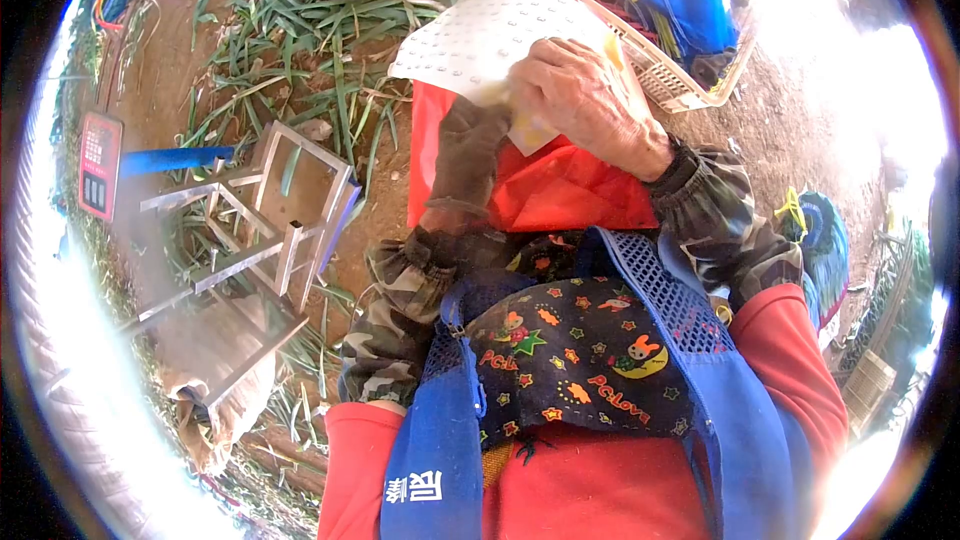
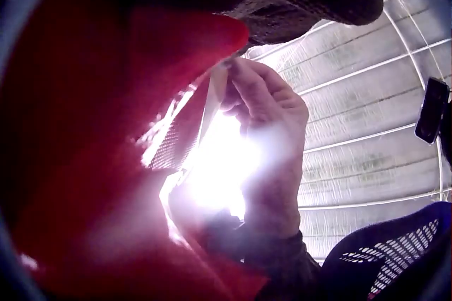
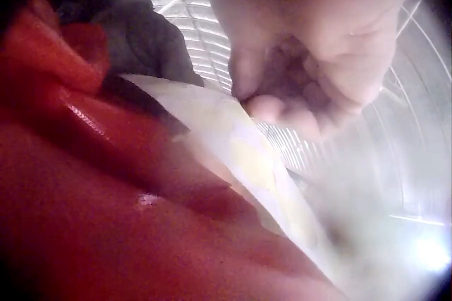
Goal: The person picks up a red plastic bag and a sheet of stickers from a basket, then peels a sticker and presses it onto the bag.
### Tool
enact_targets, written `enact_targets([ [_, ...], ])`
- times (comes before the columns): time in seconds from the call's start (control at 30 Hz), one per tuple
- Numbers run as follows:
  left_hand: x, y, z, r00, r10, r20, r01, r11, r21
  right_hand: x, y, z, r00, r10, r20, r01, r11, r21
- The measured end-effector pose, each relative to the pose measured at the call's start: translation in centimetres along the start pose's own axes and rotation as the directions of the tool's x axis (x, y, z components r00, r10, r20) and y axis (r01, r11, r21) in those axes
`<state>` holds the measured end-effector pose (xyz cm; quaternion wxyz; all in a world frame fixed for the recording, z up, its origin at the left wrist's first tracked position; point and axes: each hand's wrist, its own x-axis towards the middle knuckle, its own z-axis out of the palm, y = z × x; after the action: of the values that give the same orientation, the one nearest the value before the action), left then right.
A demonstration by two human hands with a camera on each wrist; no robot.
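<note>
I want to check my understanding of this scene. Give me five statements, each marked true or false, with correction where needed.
1. The right hand pinches the edge of a pale sheet. True.
2. Both hands wear gloves. False: only the left hand has a dark glove.
3. The beige plastic crate holds something blue. True.
4. The material beneath the sheet is green. False: red material is there.
5. A metal frame is on the person's left side. True.

Both hands (image 1: 585, 105) (image 1: 468, 155) close together
</note>
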<state>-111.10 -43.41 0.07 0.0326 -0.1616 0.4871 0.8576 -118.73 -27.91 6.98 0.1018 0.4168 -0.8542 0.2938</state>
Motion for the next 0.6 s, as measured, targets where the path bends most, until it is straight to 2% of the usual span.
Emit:
enact_targets([
  [0.07,-0.2,0.4,0.3,1.0,-0.005,-0.007,0.005,1.0,0.026,0.2,-0.1,-0.2,0.997,0.064,0.036,-0.063,0.998,-0.007],
  [0.17,-0.4,1.0,1.1,0.999,0.019,-0.042,-0.019,1.0,0.003,0.0,0.5,0.0,0.991,0.131,-0.002,-0.13,0.99,0.061],
  [0.23,-0.6,1.4,1.9,0.994,0.071,-0.082,-0.077,0.995,-0.069,0.0,-0.2,-0.5,0.993,0.114,-0.023,-0.112,0.991,0.068],
  [0.33,-0.6,1.2,1.8,0.993,0.064,-0.1,-0.073,0.993,-0.094,0.1,-0.4,-0.4,0.998,0.049,-0.037,-0.047,0.997,0.055],
  [0.43,-0.4,1.4,1.2,0.999,-0.03,-0.035,0.029,0.999,-0.035,0.2,-0.6,-0.7,1.0,0.014,-0.003,-0.014,1.0,0.014],
  [0.53,-0.9,2.2,2.4,0.998,0.011,-0.061,-0.024,0.976,-0.215,0.2,-0.7,-0.7,1.0,0.01,0.017,-0.01,0.999,0.033],
  [0.6,-0.7,1.8,1.8,0.999,-0.001,-0.052,-0.009,0.98,-0.2,0.2,-0.5,-0.7,1.0,0.013,0.029,-0.014,0.999,0.046],
])
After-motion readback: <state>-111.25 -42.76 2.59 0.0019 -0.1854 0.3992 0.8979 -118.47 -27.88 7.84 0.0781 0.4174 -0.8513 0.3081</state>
